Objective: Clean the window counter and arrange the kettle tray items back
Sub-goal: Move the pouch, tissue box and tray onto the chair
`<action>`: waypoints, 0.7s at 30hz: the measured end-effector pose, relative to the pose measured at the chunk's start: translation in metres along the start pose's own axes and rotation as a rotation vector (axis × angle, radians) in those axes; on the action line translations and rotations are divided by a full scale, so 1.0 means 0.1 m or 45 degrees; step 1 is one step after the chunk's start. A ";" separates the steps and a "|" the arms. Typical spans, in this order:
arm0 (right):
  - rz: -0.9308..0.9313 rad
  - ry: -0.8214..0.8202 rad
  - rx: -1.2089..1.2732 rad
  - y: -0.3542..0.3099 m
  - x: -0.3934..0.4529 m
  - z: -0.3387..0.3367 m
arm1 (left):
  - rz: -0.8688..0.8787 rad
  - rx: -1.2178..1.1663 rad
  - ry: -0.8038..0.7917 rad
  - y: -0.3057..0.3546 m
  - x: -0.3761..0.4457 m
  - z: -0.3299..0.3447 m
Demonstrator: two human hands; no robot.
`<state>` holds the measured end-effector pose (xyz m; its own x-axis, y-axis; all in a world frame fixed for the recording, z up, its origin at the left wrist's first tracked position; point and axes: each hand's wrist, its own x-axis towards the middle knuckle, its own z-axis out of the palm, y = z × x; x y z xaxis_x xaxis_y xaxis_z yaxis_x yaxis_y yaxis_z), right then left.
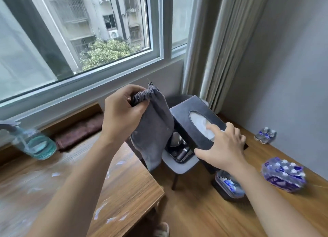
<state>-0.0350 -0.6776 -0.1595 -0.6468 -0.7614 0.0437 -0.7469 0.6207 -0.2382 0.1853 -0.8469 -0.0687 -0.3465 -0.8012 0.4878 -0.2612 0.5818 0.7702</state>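
Note:
My left hand grips the gathered neck of a grey drawstring pouch, which hangs in the air above the counter's edge. My right hand holds the near end of a black tissue box, thumb under its lower edge and fingers on top by the oval opening; the box is tilted. Beneath both sits a dark tray with a kettle base and small dark items, resting on a grey chair seat. The wooden counter carries several white paper scraps.
A spray bottle with blue-green liquid stands at the left. A brown cloth lies along the window sill. On the wooden floor: a wrapped pack of water bottles, two small bottles by the wall, a clear container. Curtain at right.

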 end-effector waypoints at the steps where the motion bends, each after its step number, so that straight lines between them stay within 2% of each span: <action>1: 0.023 0.006 0.002 0.10 0.12 0.00 | 0.002 -0.005 -0.004 -0.02 0.09 0.13; 9: 0.043 0.002 -0.032 0.70 1.18 0.19 | 0.015 -0.014 -0.046 -0.46 0.67 1.19; 21: -0.120 -0.049 -0.010 1.32 2.70 0.22 | -0.287 0.157 -0.417 -1.26 0.74 2.78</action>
<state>-0.3049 -0.8051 -0.2006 -0.5675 -0.8229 0.0279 -0.8053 0.5477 -0.2271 -0.0576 -0.9405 -0.2438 -0.5313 -0.8355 0.1405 -0.4624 0.4249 0.7782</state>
